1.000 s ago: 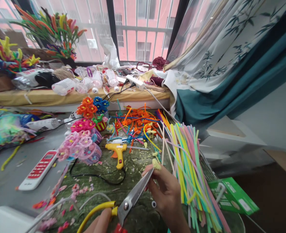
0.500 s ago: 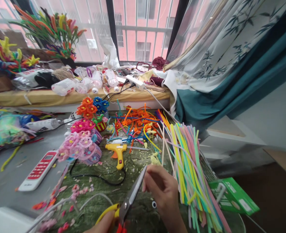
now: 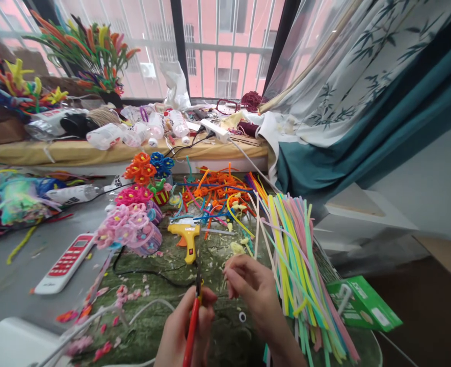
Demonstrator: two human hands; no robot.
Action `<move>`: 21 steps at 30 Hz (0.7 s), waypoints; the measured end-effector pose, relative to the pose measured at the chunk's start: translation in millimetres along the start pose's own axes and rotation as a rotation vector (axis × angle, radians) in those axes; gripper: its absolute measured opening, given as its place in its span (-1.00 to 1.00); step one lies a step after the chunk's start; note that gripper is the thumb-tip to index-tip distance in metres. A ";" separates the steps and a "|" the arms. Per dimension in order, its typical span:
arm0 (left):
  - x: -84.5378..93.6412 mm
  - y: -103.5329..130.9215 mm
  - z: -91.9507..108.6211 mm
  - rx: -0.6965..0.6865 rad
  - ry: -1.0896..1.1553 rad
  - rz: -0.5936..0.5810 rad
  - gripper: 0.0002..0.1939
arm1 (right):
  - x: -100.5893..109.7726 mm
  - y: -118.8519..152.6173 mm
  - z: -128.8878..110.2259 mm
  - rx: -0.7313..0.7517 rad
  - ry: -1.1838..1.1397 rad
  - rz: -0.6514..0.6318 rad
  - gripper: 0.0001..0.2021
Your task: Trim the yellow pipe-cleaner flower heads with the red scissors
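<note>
On my feed I take the yellow glue gun [image 3: 187, 237] as my landmark. On the near side of it, my left hand [image 3: 175, 326] is wrapped around the red-handled scissors [image 3: 193, 323]; I see them edge-on, dark tip pointing up toward the gun's grip. My right hand [image 3: 255, 290] sits to the near right of the gun, fingers bent and bunched together. A pale yellow fuzzy piece [image 3: 236, 248] shows just beyond its knuckles, right of the gun — whether those fingers grip it, I cannot tell.

Farther right of the gun lies a bundle of pastel stems [image 3: 292, 250]; beyond it, a tangle of orange pieces [image 3: 225, 183]. To its left I have pink flowers [image 3: 120, 227] and, farther out, a white handset [image 3: 53, 278] with red keys. A googly eye [image 3: 242, 316] rests nearer me than the gun — just beside my right wrist.
</note>
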State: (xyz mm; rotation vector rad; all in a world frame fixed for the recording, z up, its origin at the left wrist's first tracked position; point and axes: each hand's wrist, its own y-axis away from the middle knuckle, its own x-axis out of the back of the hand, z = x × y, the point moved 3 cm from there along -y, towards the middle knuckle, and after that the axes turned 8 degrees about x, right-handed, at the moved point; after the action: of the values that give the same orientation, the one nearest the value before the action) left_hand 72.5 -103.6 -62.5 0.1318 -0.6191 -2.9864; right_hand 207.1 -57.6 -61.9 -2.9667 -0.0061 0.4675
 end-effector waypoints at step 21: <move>-15.4 0.8 -2.8 -0.053 0.017 0.085 -0.44 | 20.3 -0.8 4.0 -0.003 0.314 0.147 -0.57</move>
State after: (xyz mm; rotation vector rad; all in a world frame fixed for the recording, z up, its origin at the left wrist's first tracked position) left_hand 88.2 -103.8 -63.7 0.1243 -0.5294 -2.9138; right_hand 225.2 -55.7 -71.8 -3.0207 0.2451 0.0121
